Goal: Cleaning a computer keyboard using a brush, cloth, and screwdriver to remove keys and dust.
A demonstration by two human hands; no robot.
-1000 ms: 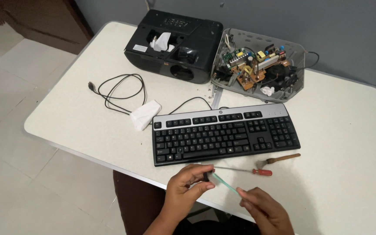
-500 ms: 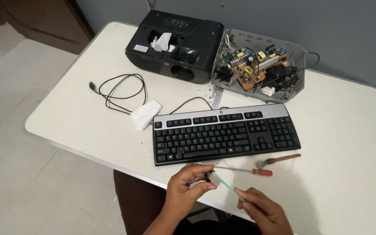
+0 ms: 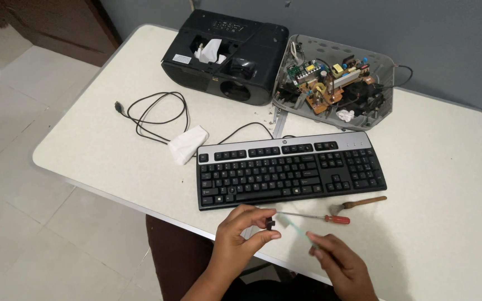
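Both hands are low at the near edge of the white table [image 3: 442,167], right in front of the keyboard [image 3: 290,170]. The left hand [image 3: 241,237] has thumb and forefinger pinched narrow on a small black keycap [image 3: 270,224], lifted clear of the tabletop and turned toward the other hand, as if to present 1 face of it. The right hand [image 3: 338,262] is closed around the lower end of a thin pale green stick [image 3: 297,229], possibly a small brush or swab, its far tip angled up toward the keycap; the 2 look just beside each other, though I cannot tell if they touch.

Just beyond the hands, a red-handled screwdriver [image 3: 319,217] lies flat on the table, parallel to the keyboard's front edge, within easy reach. A wooden-handled brush [image 3: 361,203] sits near it, by the keyboard's right corner. To the keyboard's left there is a crumpled white tissue [image 3: 187,144], and beside that a loose coil of black cable [image 3: 154,117].

At the far side, a black projector [image 3: 224,56] sits with another bit of tissue on top, and next to it an opened housing [image 3: 336,83] showing circuit boards, both pushed back so the working space stays near the body
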